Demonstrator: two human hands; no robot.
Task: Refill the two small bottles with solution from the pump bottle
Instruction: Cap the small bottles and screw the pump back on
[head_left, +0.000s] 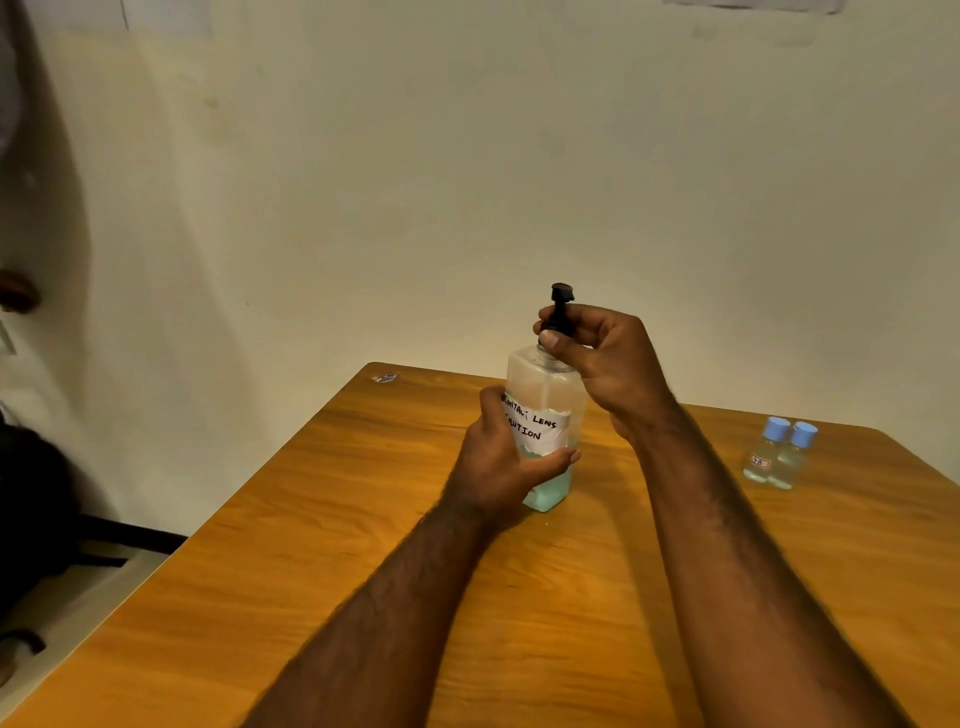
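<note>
The pump bottle (545, 387) is standing upright on the desk (363, 519), holding pale blue-green liquid only in its lower part. The left hand (496, 470) is wrapping fingers and thumb around the bottle's body, partly covering the handwritten white label (537, 427). The right hand (610, 364) is sitting above it, pinching the black pump collar (558, 326) at the bottle's neck with curled fingers, while the pump head (562, 292) is sticking up past them. Well to the right of the pump bottle, the two small bottles (763, 457) are standing just beside each other, blue caps on, each showing clear liquid. Beyond the pump bottle to its left, a small scrap (384, 378) is lying near the desk's far edge.
</note>
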